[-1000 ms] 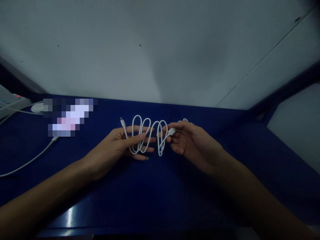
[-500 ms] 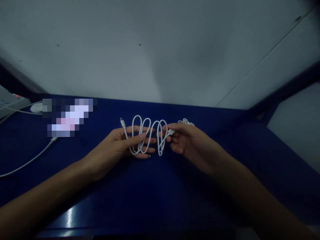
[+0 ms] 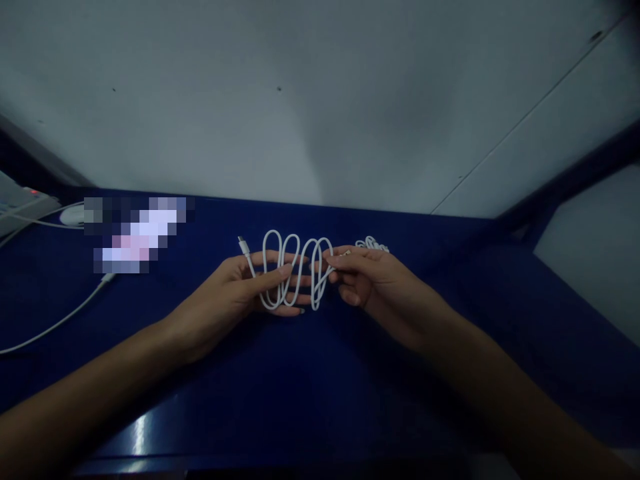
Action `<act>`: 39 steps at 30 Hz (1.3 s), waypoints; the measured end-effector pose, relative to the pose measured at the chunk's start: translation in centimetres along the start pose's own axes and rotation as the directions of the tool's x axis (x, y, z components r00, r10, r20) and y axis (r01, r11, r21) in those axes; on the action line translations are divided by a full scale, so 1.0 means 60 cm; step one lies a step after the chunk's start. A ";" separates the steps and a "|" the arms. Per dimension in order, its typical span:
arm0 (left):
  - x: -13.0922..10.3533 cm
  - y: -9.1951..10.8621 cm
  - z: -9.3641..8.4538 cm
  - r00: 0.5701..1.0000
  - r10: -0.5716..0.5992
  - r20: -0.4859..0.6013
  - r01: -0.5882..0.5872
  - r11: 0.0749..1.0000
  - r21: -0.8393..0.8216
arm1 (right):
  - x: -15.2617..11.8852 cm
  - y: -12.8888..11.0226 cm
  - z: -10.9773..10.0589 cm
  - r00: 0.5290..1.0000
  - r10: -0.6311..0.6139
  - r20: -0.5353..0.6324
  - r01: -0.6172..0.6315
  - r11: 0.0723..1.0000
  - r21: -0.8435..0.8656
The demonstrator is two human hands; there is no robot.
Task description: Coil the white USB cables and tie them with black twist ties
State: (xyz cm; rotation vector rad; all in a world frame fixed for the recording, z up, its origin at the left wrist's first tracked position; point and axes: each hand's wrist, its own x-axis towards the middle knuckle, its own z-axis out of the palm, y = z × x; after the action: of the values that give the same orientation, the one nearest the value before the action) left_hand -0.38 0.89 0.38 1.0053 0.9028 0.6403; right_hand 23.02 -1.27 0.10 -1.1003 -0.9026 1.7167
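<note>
A white cable (image 3: 292, 303) hangs in several loose loops between my two hands, above a blue table. My left hand (image 3: 245, 283) holds the left loops, its thumb over them and its fingers spread behind. The cable's small metal-tipped plug (image 3: 243, 245) sticks up beside the left index finger. My right hand (image 3: 363, 270) pinches the right end of the cable between thumb and fingers, and the connector there is mostly covered. Behind the right fingers, a second bundled white cable (image 3: 371, 244) lies on the table.
The blue table (image 3: 280, 400) meets a pale wall (image 3: 200, 133). At the left lies a blurred-out lit object (image 3: 150, 233) with a white cable (image 3: 75, 313) running from it. A white power strip (image 3: 23, 203) with a red light stands at the far left.
My right thumb has come down over the cable's right connector, which showed more before. The rightmost loops have shifted slightly left. My left hand has hardly moved.
</note>
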 end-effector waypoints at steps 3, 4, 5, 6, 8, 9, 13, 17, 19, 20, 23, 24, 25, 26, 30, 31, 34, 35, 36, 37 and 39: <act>0.001 0.000 0.000 1.000 -0.007 -0.011 0.007 1.000 -0.015 | -0.001 0.001 0.000 1.000 -0.004 -0.014 0.004 1.000 -0.015; 0.001 0.000 -0.001 1.000 -0.009 -0.013 0.009 1.000 -0.017 | -0.001 0.001 0.001 1.000 -0.004 -0.019 0.004 1.000 -0.019; 0.001 0.000 -0.001 1.000 -0.011 -0.015 0.011 1.000 -0.017 | -0.002 0.000 0.002 1.000 -0.003 -0.023 0.002 1.000 -0.023; 0.000 0.000 -0.001 1.000 -0.013 -0.016 0.012 1.000 -0.019 | -0.002 0.000 0.003 1.000 -0.003 -0.027 0.002 1.000 -0.027; -0.001 0.001 -0.001 1.000 -0.017 -0.011 0.017 1.000 -0.022 | -0.003 -0.002 0.005 0.999 -0.009 -0.032 0.007 0.999 -0.038; -0.001 0.002 -0.001 1.000 -0.019 -0.008 0.019 1.000 -0.020 | -0.004 -0.002 0.006 0.999 -0.013 -0.031 0.012 0.999 -0.043; -0.004 0.008 0.005 0.999 -0.028 -0.031 0.030 0.999 0.041 | -0.005 -0.001 0.011 0.999 -0.028 -0.022 0.027 0.998 -0.053; -0.007 0.014 0.011 0.996 0.006 -0.088 0.003 0.995 0.095 | -0.005 0.003 0.017 0.999 -0.040 -0.012 0.039 0.999 -0.010; -0.007 0.015 0.011 0.995 0.019 -0.097 -0.008 0.994 0.110 | -0.005 0.004 0.018 0.999 -0.050 0.009 0.050 0.999 0.004; -0.007 0.015 0.011 0.994 0.025 -0.103 -0.013 0.993 0.115 | -0.005 0.005 0.018 0.998 -0.055 0.017 0.055 0.998 0.004; -0.006 0.010 0.007 0.993 0.052 -0.104 -0.038 0.990 0.136 | -0.005 0.005 0.016 0.998 -0.061 0.022 0.061 0.998 -0.021; -0.005 0.007 0.005 0.993 0.064 -0.099 -0.049 0.989 0.140 | -0.005 0.004 0.015 0.998 -0.059 0.019 0.060 0.997 -0.040; -0.004 0.005 0.003 0.993 0.074 -0.093 -0.061 0.988 0.141 | -0.006 0.004 0.014 0.998 -0.061 0.012 0.062 0.996 -0.064; -0.003 0.002 0.001 0.993 0.084 -0.086 -0.071 0.988 0.139 | -0.007 0.003 0.014 0.998 -0.069 0.002 0.069 0.994 -0.089; 0.000 -0.005 -0.006 0.991 0.093 -0.099 -0.079 0.987 0.138 | -0.012 -0.002 0.015 0.993 -0.110 -0.045 0.101 0.981 -0.165; 0.000 -0.005 -0.007 0.989 0.099 -0.107 -0.083 0.986 0.142 | -0.012 -0.003 0.016 0.991 -0.121 -0.059 0.109 0.977 -0.185; 0.000 -0.005 -0.008 0.987 0.112 -0.119 -0.093 0.984 0.152 | -0.012 -0.005 0.019 0.979 -0.186 -0.087 0.156 0.949 -0.275; 0.000 -0.005 -0.008 0.987 0.112 -0.119 -0.094 0.984 0.153 | -0.012 -0.005 0.019 0.974 -0.211 -0.083 0.177 0.937 -0.303; 0.000 -0.005 -0.008 0.987 0.113 -0.117 -0.094 0.984 0.152 | -0.012 -0.004 0.020 0.969 -0.233 -0.078 0.196 0.926 -0.323; 0.000 -0.005 -0.007 0.987 0.112 -0.116 -0.094 0.984 0.149 | -0.011 -0.004 0.020 0.966 -0.247 -0.072 0.210 0.919 -0.334; 0.001 -0.005 -0.006 0.986 0.114 -0.119 -0.097 0.985 0.141 | -0.011 -0.003 0.019 0.968 -0.244 -0.064 0.210 0.921 -0.329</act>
State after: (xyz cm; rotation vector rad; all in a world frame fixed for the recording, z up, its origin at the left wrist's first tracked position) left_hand -0.67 0.95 -0.02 1.1497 1.0197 0.7463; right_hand 22.16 -1.94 0.82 -1.2284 -1.2219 1.3390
